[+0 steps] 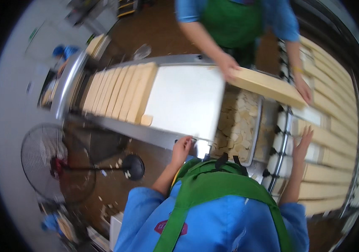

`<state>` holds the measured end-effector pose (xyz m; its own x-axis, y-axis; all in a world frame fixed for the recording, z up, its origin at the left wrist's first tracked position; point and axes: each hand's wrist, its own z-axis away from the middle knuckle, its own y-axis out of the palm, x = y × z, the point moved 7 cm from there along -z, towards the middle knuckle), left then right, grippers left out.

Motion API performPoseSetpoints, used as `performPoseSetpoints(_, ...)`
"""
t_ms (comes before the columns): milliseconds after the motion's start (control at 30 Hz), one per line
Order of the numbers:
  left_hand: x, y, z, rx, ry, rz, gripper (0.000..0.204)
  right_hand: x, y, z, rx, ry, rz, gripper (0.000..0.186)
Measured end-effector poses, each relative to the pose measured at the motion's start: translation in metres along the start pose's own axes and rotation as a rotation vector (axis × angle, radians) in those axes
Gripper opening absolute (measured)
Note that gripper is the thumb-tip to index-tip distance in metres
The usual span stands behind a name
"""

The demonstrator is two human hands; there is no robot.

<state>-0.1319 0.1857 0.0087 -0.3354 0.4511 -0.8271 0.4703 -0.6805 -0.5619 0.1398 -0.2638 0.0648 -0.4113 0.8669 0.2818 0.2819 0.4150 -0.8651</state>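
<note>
My left hand [182, 148] is at the near edge of a white conveyor belt [186, 98], beside a small metal part [201, 148]. Its fingers look bent, but blur hides whether they grip anything. My right hand [302, 144] is open, fingers stretched out, by the near ends of long pale beige blocks [328, 156] lying in rows on the right-hand conveyor. Across from me, a co-worker in a green apron holds one long beige block [267, 86] with both hands, above the gap between the conveyors.
Upright beige slabs [118, 90] stand side by side on the belt's left part, with a small loose piece [146, 120] beside them. A bin of pale scraps [240, 126] sits between the conveyors. A metal roller bar [286, 130] edges the right conveyor. A pedestal fan [57, 166] stands left.
</note>
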Motion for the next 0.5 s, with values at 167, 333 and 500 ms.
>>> performPoseSetpoints(167,0.088,-0.081,-0.016,-0.446,-0.165,-0.035,0.027,0.117,0.05,0.027,0.307,-0.105,0.054,0.058)
performPoseSetpoints(333,0.165,-0.16,-0.051,-0.742,-0.288,-0.119,0.049,0.089,0.061,0.018,0.281,-0.004,0.036,0.054)
performPoseSetpoints(500,0.237,-0.175,-0.087,-0.605,-0.325,0.262,0.067,0.148,0.063,0.0,0.171,-0.071,0.258,0.053)
